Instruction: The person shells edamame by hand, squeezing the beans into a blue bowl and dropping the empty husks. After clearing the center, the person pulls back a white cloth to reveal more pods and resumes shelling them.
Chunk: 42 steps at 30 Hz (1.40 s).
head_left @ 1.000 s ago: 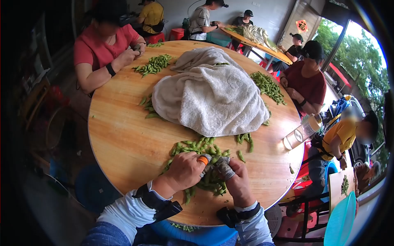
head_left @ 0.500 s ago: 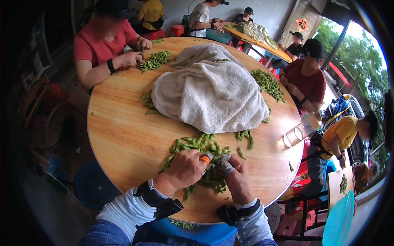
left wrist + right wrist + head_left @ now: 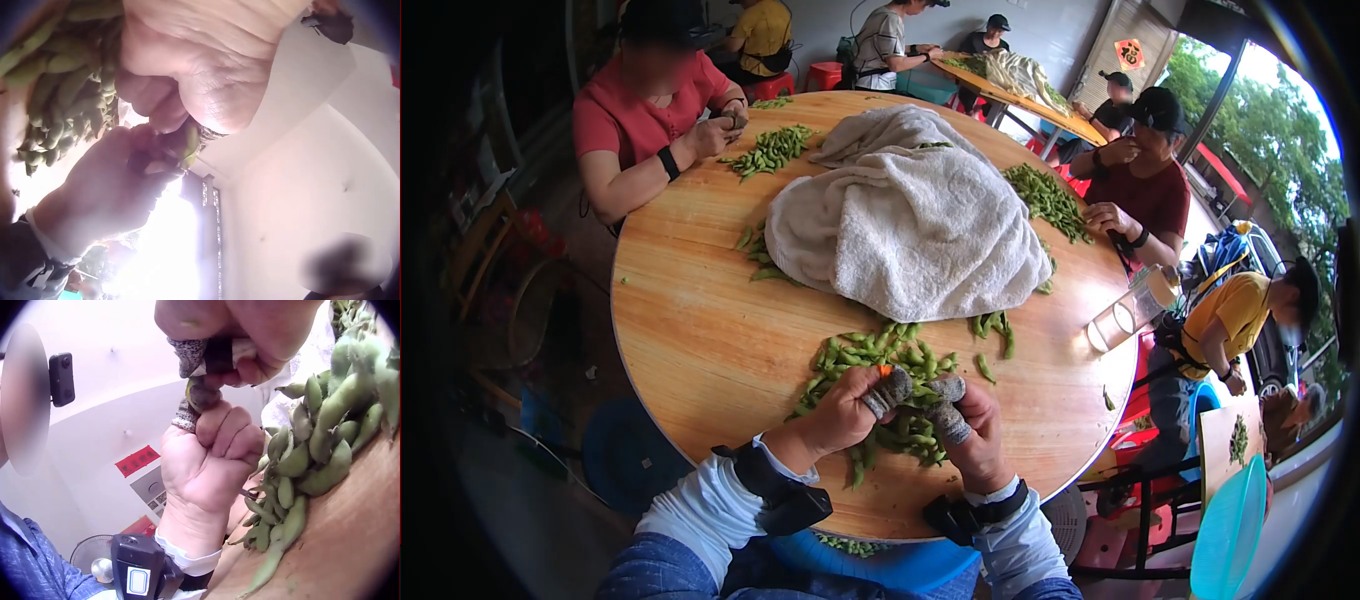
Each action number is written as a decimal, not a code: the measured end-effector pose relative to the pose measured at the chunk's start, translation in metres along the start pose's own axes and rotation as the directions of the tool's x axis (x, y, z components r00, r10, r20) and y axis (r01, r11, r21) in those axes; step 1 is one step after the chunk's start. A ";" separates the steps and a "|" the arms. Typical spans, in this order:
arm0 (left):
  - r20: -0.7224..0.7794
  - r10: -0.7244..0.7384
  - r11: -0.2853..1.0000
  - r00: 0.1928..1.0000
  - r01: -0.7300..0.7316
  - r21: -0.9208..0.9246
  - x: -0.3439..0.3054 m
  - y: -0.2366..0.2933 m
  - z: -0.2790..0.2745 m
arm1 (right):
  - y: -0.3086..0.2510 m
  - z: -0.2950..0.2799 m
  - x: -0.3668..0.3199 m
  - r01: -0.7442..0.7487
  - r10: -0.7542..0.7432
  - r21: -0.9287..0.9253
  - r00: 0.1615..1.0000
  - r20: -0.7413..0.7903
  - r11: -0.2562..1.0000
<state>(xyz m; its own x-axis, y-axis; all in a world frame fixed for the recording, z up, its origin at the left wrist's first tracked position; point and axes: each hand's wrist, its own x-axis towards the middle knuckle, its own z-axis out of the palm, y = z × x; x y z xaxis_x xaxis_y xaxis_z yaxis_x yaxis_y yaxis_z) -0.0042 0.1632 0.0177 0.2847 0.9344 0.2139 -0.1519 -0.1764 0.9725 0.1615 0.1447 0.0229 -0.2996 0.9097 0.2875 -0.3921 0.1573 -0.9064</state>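
**One pod pinched between two hands near the table rim**

Pressed together, fingertips to fingertips, low over the near side of the round wooden table [image 3: 690, 340]. On the left hand [image 3: 840, 412], fingers curled, grey knit cots on the fingertips, an orange cot [image 3: 884, 370] peeping out behind. On the right hand [image 3: 978, 432], the same curl, its grey-covered fingertips [image 3: 948, 405] meeting those of the left. Clamped between the two, one edamame pod [image 3: 201, 395], shown as a green end in the right wrist view and as a green sliver in the left wrist view. Hidden behind the fingers from the head camera.

Directly beneath and beyond the hands, a loose pile of pods [image 3: 880, 360]. Past it, a heaped white towel [image 3: 910, 220] over the table's middle, with more pods poking out at its hem.

Left of the pile, broad bare wood all the way to the rim. On the right, a few stray pods [image 3: 996, 330], then bare wood up to a clear jar [image 3: 1122, 322] at the very edge. Between the wrists and the near rim, only a narrow strip of board. Around the far and side edges, other seated people, each beside a heap of pods [image 3: 772, 150].
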 end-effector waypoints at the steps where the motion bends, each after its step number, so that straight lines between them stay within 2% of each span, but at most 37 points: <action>1: -0.034 -0.181 0.959 0.983 0.169 -0.226 0.001 0.002 0.004 | 0.000 0.001 0.000 0.003 -0.004 0.017 1.000 0.016 1.000; 2: -0.026 -0.357 0.842 0.934 0.309 -0.443 0.001 0.003 0.006 | 0.000 0.002 0.001 -0.021 0.021 0.015 1.000 -0.009 1.000; 5: 0.183 -0.177 0.958 0.967 0.211 -0.193 0.006 -0.002 -0.007 | 0.001 0.002 0.005 -0.061 0.060 -0.008 0.997 -0.051 0.998; 6: 0.156 -0.057 0.996 0.986 0.068 -0.066 0.007 -0.001 -0.004 | 0.003 -0.002 0.005 -0.054 0.053 -0.027 0.998 -0.043 0.998; 8: 0.147 0.181 0.958 0.972 -0.208 0.196 0.008 0.000 0.004 | 0.005 -0.004 0.003 -0.062 0.059 -0.062 0.997 -0.039 0.996; 11: 0.189 0.041 0.979 0.981 -0.077 0.190 0.008 0.011 -0.004 | 0.003 -0.005 0.003 -0.032 0.034 -0.060 0.999 0.034 0.998; 12: 0.187 -0.024 0.994 0.982 0.003 0.112 0.006 0.024 -0.003 | 0.001 -0.004 0.002 -0.045 0.049 -0.079 0.998 0.045 0.996; 15: 0.200 0.169 0.957 0.965 -0.209 0.203 0.008 0.011 -0.004 | -0.001 -0.001 0.003 -0.046 0.048 -0.047 0.998 0.039 0.998; 18: 0.144 0.058 0.968 0.988 -0.091 0.234 0.006 0.012 -0.004 | -0.001 0.003 0.005 -0.059 0.059 -0.196 0.998 -0.006 0.979; 21: 0.098 0.041 0.969 0.994 -0.064 0.240 0.006 0.008 -0.004 | 0.007 0.003 0.004 -0.002 -0.025 -0.472 0.998 -0.052 0.881; 24: 0.031 0.138 0.930 0.990 -0.140 0.340 0.006 -0.001 -0.003 | 0.007 0.005 0.005 0.070 -0.127 -0.573 0.990 -0.061 0.817; 27: 0.046 0.043 0.971 0.998 -0.052 0.233 0.005 0.008 0.001 | 0.011 0.005 0.003 0.081 -0.152 -0.545 0.985 -0.087 0.835; 28: 0.033 0.111 0.967 0.993 -0.116 0.228 0.005 0.003 0.001 | 0.008 0.006 0.003 0.110 -0.183 -0.603 0.981 -0.061 0.790; 29: 0.040 0.058 0.981 0.997 -0.065 0.184 0.004 0.005 0.001 | 0.002 0.009 0.003 0.135 -0.211 -0.657 0.977 -0.037 0.741; 30: 0.052 0.001 0.990 0.999 -0.008 0.140 0.001 0.008 0.003 | -0.004 0.011 -0.001 0.155 -0.234 -0.708 0.972 -0.015 0.689; 32: 0.113 -0.094 0.991 0.989 0.081 0.108 -0.011 0.021 0.005 | -0.022 0.019 -0.017 0.147 -0.274 -0.671 0.958 -0.087 0.727; 33: 0.122 -0.024 0.993 0.992 0.010 0.114 -0.024 0.042 0.012 | -0.033 0.023 -0.024 0.148 -0.294 -0.650 0.948 -0.121 0.745; 34: 0.184 -0.071 0.990 0.980 0.047 0.134 -0.038 0.055 0.014 | -0.047 0.019 -0.038 0.134 -0.296 -0.647 0.944 -0.148 0.751; 35: 0.244 -0.117 0.985 0.963 0.080 0.156 -0.052 0.060 0.013 | -0.059 0.014 -0.058 0.084 -0.307 -0.640 0.919 -0.246 0.764; 36: 0.357 -0.101 0.972 0.929 0.015 0.234 -0.067 0.057 0.011 | -0.074 0.006 -0.079 -0.007 -0.262 -0.607 0.898 -0.353 0.794; 37: 0.466 -0.093 0.951 0.880 -0.060 0.302 -0.081 0.053 0.011 | -0.088 -0.006 -0.100 -0.027 -0.272 -0.624 0.885 -0.379 0.781; 38: 0.534 -0.037 0.913 0.845 -0.189 0.362 -0.093 0.049 0.016 | -0.098 -0.018 -0.125 -0.141 -0.228 -0.641 0.859 -0.458 0.755; 39: 0.601 0.010 0.857 0.799 -0.317 0.407 -0.103 0.047 0.020 | -0.109 -0.035 -0.152 -0.328 -0.159 -0.753 0.855 -0.493 0.570; 40: 0.663 -0.018 0.851 0.749 -0.336 0.403 -0.110 0.050 0.022 | -0.109 -0.050 -0.176 -0.418 -0.165 -0.779 0.825 -0.541 0.467; 42: 0.693 0.005 0.831 0.721 -0.388 0.398 -0.115 0.048 0.022 | -0.104 -0.076 -0.222 -0.551 -0.198 -0.815 0.791 -0.579 0.180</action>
<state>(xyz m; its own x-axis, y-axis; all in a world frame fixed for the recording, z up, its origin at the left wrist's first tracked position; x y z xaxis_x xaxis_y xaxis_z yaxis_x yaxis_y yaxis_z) -0.0237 0.0403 0.0420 0.8606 0.4581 0.2224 0.1399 -0.6326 0.7617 0.3350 -0.0444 0.0294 0.3437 0.9110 0.2277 0.8034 -0.1597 -0.5736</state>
